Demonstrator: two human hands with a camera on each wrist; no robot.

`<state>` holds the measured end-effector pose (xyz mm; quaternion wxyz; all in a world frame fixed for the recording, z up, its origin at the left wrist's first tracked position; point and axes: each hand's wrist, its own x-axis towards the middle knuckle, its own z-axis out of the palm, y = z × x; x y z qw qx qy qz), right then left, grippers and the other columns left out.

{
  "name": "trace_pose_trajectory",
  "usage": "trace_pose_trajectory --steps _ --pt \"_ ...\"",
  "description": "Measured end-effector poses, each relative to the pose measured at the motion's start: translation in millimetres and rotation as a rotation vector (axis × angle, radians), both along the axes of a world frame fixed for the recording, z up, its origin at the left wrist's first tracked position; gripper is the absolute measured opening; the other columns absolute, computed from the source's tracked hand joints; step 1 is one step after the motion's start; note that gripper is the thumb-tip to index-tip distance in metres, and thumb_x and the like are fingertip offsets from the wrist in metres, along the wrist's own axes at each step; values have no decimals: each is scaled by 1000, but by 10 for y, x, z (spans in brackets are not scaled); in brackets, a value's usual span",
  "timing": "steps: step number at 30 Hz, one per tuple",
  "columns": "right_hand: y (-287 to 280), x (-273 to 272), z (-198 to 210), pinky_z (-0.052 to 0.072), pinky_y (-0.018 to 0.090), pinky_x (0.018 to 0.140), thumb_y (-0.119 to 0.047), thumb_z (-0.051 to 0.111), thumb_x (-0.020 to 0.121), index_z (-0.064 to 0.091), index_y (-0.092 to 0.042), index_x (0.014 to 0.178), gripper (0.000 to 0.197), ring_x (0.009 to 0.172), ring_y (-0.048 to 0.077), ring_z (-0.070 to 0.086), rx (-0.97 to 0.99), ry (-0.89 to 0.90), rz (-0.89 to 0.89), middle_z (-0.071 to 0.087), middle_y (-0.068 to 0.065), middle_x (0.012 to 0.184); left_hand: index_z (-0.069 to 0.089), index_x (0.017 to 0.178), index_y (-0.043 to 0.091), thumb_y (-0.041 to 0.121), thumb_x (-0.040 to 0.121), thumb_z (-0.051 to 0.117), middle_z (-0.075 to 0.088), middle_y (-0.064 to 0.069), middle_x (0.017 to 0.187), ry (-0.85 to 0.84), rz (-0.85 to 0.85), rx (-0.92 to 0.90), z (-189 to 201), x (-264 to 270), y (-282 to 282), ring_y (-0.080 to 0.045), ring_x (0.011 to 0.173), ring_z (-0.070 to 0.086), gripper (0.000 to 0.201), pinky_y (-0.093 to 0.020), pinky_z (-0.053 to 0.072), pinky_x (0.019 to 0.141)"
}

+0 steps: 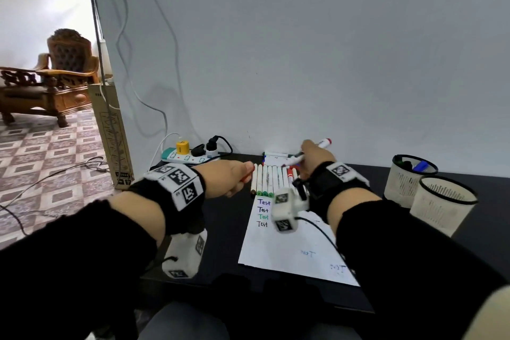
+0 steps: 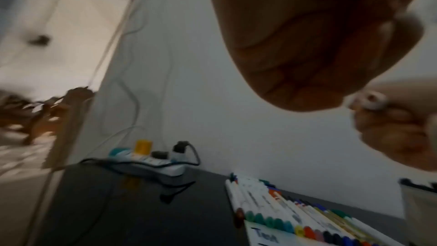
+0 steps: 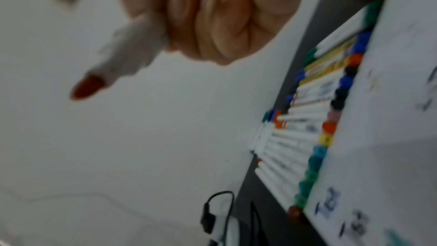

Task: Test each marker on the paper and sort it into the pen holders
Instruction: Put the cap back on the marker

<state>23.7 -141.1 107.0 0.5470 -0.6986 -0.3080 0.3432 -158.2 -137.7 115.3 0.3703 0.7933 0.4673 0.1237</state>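
**Red marker uncapped, ready for the paper**

Red shows in both hands in the head view: the right hand (image 1: 311,157) is closed round a white-barrelled red marker (image 1: 317,149) lifted above the far end of the marker row (image 1: 271,179); the left hand (image 1: 230,178), curled, pinches what looks like its red cap (image 1: 249,170), just left of the row; the paper (image 1: 289,246) lies nearer on the black tabletop (image 1: 226,229) with four lines of "Test"; two mesh pen holders (image 1: 441,204) stand well to the right, the far one already holding markers.

Left wrist view, blurred: the left fingers are folded in, the cap hidden; the right hand (image 2: 397,128) grips the barrel end-on.

Right wrist view: fingers wrapped round the barrel, a red end (image 3: 88,86) pointing away; whether that is nib or cap I cannot tell.

Judged step: uncapping done; next the tip must come down to a bare spot on the paper, then recapping and sorting.
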Motion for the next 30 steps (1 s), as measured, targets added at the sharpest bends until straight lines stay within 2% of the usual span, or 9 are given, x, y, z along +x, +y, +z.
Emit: trace_pose_trajectory --steps 2,6,10,14,17,21,26,28,30 --pt "4 47 -33 39 28 58 -36 50 85 48 -13 73 26 55 19 47 36 66 -28 49 2 62 40 71 18 35 102 22 40 3 58 98 39 43 12 -62 -21 -11 52 36 40 -22 33 56" --pt "51 -42 -113 32 29 54 -42 54 64 40 -17 60 29 48 20 40 40 138 11 41 0 51 44 82 15 31 103 21 43 4 65 270 27 126 56 48 -47 -9 57 39 36 -19 33 60" --pt "59 28 -142 26 29 46 -47 59 76 50 -18 58 35 41 15 33 51 155 -26 38 -3 43 49 92 13 35 101 27 48 3 70 272 10 119 15 63 -11 -11 61 45 32 -26 41 72" --pt "73 124 -233 28 27 41 -46 63 84 54 -13 67 38 41 13 35 14 190 -10 44 0 52 52 96 17 38 99 34 55 6 72 373 -9 206 -62 27 31 -9 66 52 28 -26 43 76" --pt "44 146 -396 29 22 37 -35 66 84 57 -10 73 29 45 12 37 24 238 1 50 2 61 52 97 21 38 98 38 59 9 76 332 8 183 -131 2 81 -7 69 55 22 -24 44 79" --pt "54 148 -727 29 27 44 -29 64 81 60 -11 67 23 44 13 38 -25 206 -39 54 3 59 55 105 21 40 97 41 64 10 85 310 79 192 -278 -19 156 -9 82 59 25 -26 45 82" --pt "99 83 -1054 31 32 52 -35 61 75 61 -12 66 25 47 16 39 -129 197 -46 54 3 59 58 98 22 42 96 43 53 12 73 327 112 245 -379 4 225 -6 67 49 25 -19 35 58" --pt "112 55 -1121 33 32 54 -36 61 75 61 -11 68 26 47 16 40 -170 194 -49 55 3 60 59 108 21 43 95 45 57 7 83 326 118 252 -409 7 236 -11 78 53 29 -21 39 64" --pt "145 44 -1196 33 32 54 -38 60 77 60 -11 72 28 47 16 40 -204 190 -46 56 3 60 57 121 21 43 94 47 61 0 106 318 117 252 -456 21 260 -16 99 55 37 -24 40 79"
